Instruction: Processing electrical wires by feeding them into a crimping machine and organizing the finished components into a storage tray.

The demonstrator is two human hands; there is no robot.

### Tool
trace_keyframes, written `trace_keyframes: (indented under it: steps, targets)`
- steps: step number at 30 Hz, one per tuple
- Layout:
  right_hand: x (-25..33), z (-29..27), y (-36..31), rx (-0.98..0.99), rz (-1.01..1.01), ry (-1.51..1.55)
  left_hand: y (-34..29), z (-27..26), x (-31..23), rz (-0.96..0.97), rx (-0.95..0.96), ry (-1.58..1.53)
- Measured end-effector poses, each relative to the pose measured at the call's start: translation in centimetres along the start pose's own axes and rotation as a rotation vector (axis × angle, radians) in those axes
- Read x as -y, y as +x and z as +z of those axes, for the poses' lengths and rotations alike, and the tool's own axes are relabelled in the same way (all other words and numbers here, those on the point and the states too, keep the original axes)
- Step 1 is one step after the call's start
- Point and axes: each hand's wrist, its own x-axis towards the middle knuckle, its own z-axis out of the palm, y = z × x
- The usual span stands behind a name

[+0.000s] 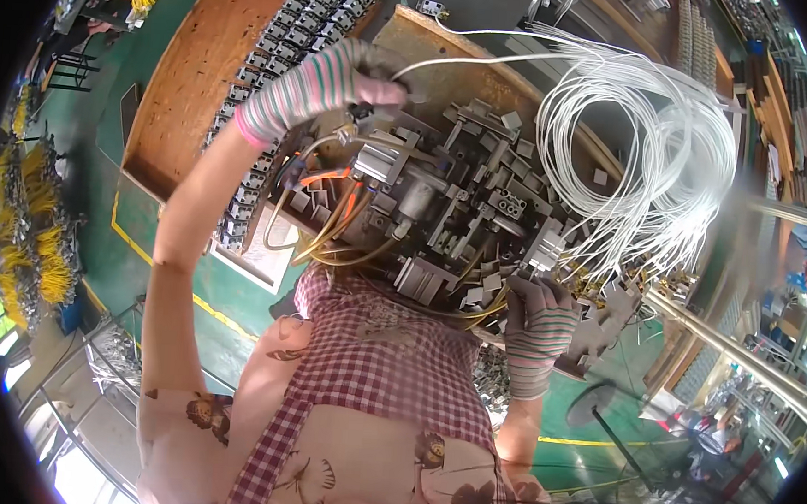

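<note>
My left hand (335, 82), in a pink and green striped glove, is raised over the back of a grey assembly machine (443, 208) and pinches the end of a white wire (489, 59). That wire runs right into a big looped bundle of white wires (640, 156). My right hand (540, 318), in a matching striped glove, rests low at the machine's near right side, fingers curled against metal parts and wire ends; what it grips is hidden.
A wooden tray (187, 82) at the upper left holds rows of small grey parts (292, 33). Yellow wire bundles (26, 229) hang at the far left. Orange and yellow hoses (331, 220) loop off the machine. Metal rails (739, 356) run at the right over a green floor (127, 235).
</note>
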Motion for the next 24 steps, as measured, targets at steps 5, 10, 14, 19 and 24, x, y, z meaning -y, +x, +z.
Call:
trace_keyframes:
  steps: [5, 10, 14, 19, 24]
  targets:
    - [-0.9, 1.8, -0.9, -0.048, 0.067, 0.002, 2.8, -1.2, -0.4, 0.527, -0.414, 0.851]
    - [-0.8, -0.1, -0.9, 0.056, 0.156, 0.093, 5.5, 0.2, 5.8, 0.246, -0.567, 0.555]
    - [-1.9, -1.2, -3.0, 0.064, 0.509, 0.568, -3.8, 1.1, 3.3, 0.416, -0.987, 0.731]
    - [-4.0, -0.9, -2.4, 0.155, 0.577, 0.691, -18.0, -2.6, 16.1, 0.099, -1.294, 0.99]
    - [-5.3, -0.6, -0.4, 0.217, 0.112, 1.635, -25.5, -0.7, 32.6, -0.035, -1.105, 0.593]
